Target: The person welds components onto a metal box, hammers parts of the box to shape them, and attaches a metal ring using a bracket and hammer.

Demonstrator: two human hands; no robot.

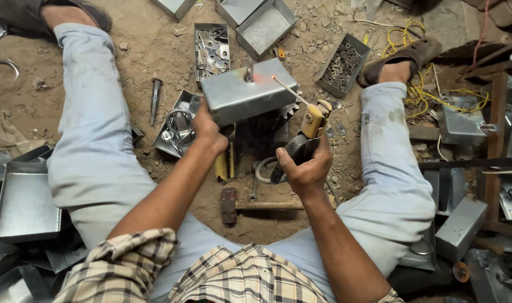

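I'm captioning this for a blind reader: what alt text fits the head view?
A person seated on a dirt floor holds a grey metal box in the left hand and, with the right hand, a welding rod holder whose rod tip glows against the box top. A hammer lies between the legs, metal trays around.

A hammer [261,205] is laid on the dirt floor [138,50] just below the right hand's fingers [292,163]; a tray of metal parts [212,49] is set beyond the left hand's fingers [202,120].
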